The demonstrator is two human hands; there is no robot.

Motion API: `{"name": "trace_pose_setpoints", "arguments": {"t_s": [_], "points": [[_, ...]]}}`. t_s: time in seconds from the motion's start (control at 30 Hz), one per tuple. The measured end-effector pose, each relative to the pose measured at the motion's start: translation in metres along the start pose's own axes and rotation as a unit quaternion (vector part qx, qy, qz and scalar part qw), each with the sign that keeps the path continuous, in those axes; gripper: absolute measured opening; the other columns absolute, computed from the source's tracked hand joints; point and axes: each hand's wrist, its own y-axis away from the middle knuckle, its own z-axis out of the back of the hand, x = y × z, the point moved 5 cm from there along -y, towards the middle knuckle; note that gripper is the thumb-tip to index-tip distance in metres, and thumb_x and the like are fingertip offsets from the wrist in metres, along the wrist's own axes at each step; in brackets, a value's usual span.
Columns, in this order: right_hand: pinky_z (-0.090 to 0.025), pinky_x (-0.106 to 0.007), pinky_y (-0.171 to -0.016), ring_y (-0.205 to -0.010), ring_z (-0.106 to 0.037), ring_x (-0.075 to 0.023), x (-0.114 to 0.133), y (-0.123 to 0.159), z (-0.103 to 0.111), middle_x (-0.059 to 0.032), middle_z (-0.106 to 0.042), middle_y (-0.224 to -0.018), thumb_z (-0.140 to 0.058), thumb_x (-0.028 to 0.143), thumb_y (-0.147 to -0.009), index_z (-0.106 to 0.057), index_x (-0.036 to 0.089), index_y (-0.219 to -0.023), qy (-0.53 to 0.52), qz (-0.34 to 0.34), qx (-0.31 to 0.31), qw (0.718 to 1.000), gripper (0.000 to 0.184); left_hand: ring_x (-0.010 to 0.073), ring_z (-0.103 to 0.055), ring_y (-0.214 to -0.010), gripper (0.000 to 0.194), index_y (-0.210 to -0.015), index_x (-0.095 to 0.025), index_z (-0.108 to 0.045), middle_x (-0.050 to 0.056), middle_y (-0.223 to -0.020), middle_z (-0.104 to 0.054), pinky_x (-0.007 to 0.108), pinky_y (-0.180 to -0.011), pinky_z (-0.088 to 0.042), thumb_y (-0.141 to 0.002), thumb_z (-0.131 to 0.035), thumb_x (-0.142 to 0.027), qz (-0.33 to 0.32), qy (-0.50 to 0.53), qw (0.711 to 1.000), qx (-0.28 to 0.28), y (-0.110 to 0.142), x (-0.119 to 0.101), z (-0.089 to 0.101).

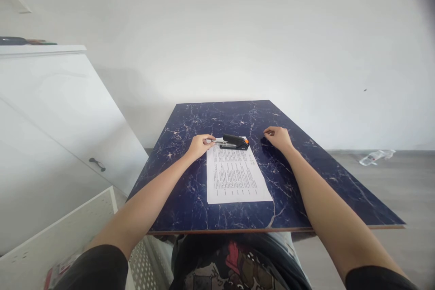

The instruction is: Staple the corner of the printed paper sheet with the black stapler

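A printed sheet of paper [235, 175] lies on a dark blue marbled board [299, 190] across my lap. A black stapler with an orange tip [235, 142] sits on the paper's far edge. My left hand [200, 145] rests at the paper's far left corner, fingers curled and pinching the stapler's silver end. My right hand [277, 138] lies on the board just right of the stapler, fingers curled down, touching the board and holding nothing that I can see.
A white cabinet [61, 113] with a dark handle stands at the left. A white perforated box [50, 244] sits below it. A crushed plastic bottle [375, 157] lies on the grey floor at the right. A white wall is behind.
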Motion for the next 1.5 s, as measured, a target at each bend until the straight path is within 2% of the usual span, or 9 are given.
{"name": "trace_pose_setpoints", "arguments": {"t_s": [0.17,0.37,0.5,0.7,0.97,1.27,1.43,1.5], "points": [[-0.056,-0.033,-0.083,-0.074,-0.072,-0.0218,-0.0006,-0.0006,-0.0011,-0.0038,-0.078,-0.078,-0.062,0.027,-0.075,-0.080,0.021,-0.085,0.000,-0.003,0.005,1.000,0.021,0.0179,-0.066,-0.059,0.026,-0.103,-0.020,-0.080,0.002,-0.067,-0.072,0.029,-0.067,-0.045,-0.081,-0.076,-0.034,-0.007,0.000,1.000,0.003,-0.0011,0.0025,-0.0018],[-0.056,-0.034,-0.082,-0.075,-0.073,-0.0223,-0.0014,-0.0007,-0.0017,-0.0037,-0.078,-0.078,-0.063,0.027,-0.075,-0.079,0.022,-0.085,-0.010,-0.003,0.006,1.000,0.020,0.0175,-0.064,-0.056,0.024,-0.102,-0.020,-0.080,0.001,-0.060,-0.068,0.029,-0.066,-0.045,-0.081,-0.076,-0.032,-0.006,0.009,1.000,0.006,-0.0007,0.0023,-0.0021],[-0.057,-0.034,-0.083,-0.075,-0.073,-0.0224,-0.0002,-0.0011,-0.0014,-0.0038,-0.078,-0.078,-0.063,0.027,-0.075,-0.079,0.022,-0.085,-0.007,0.000,0.006,1.000,0.020,0.0170,-0.065,-0.056,0.023,-0.100,-0.020,-0.080,0.002,-0.066,-0.072,0.029,-0.065,-0.045,-0.080,-0.076,-0.031,-0.002,0.024,1.000,0.010,-0.0007,0.0013,-0.0026],[-0.057,-0.034,-0.083,-0.075,-0.073,-0.0217,-0.0012,-0.0013,-0.0021,-0.0033,-0.078,-0.078,-0.063,0.027,-0.075,-0.080,0.022,-0.086,-0.006,0.000,0.007,1.000,0.021,0.0192,-0.068,-0.060,0.025,-0.102,-0.020,-0.079,0.001,-0.063,-0.071,0.029,-0.067,-0.047,-0.081,-0.075,-0.033,-0.002,0.013,1.000,0.010,-0.0005,0.0022,-0.0025],[-0.057,-0.033,-0.083,-0.075,-0.073,-0.0218,0.0001,-0.0010,-0.0019,-0.0034,-0.078,-0.078,-0.063,0.026,-0.075,-0.080,0.022,-0.086,-0.007,-0.002,0.011,1.000,0.020,0.0165,-0.067,-0.064,0.022,-0.100,-0.021,-0.079,0.006,-0.093,-0.078,0.029,-0.069,-0.048,-0.081,-0.075,-0.030,-0.012,0.024,1.000,0.013,-0.0021,0.0070,-0.0057],[-0.056,-0.033,-0.083,-0.074,-0.072,-0.0218,0.0048,-0.0002,0.0004,-0.0035,-0.077,-0.077,-0.063,0.025,-0.075,-0.080,0.022,-0.085,-0.005,-0.007,0.014,1.000,0.020,0.0164,-0.066,-0.066,0.021,-0.100,-0.022,-0.079,0.006,-0.094,-0.078,0.029,-0.069,-0.047,-0.081,-0.074,-0.031,-0.007,0.005,1.000,0.010,-0.0014,0.0055,-0.0046],[-0.056,-0.033,-0.082,-0.075,-0.072,-0.0221,0.0029,-0.0010,-0.0004,-0.0036,-0.078,-0.078,-0.063,0.026,-0.075,-0.079,0.022,-0.085,-0.001,-0.002,0.012,1.000,0.019,0.0175,-0.066,-0.064,0.022,-0.100,-0.020,-0.079,0.003,-0.076,-0.074,0.030,-0.070,-0.047,-0.082,-0.074,-0.032,0.002,-0.004,1.000,0.013,-0.0015,0.0074,-0.0056],[-0.056,-0.034,-0.083,-0.075,-0.072,-0.0223,0.0021,-0.0011,-0.0005,-0.0036,-0.078,-0.078,-0.063,0.027,-0.075,-0.079,0.022,-0.085,-0.003,-0.002,0.012,1.000,0.019,0.0181,-0.067,-0.066,0.021,-0.100,-0.020,-0.079,0.004,-0.076,-0.074,0.030,-0.071,-0.047,-0.082,-0.074,-0.031,0.005,0.000,1.000,0.014,-0.0016,0.0074,-0.0057]]}}
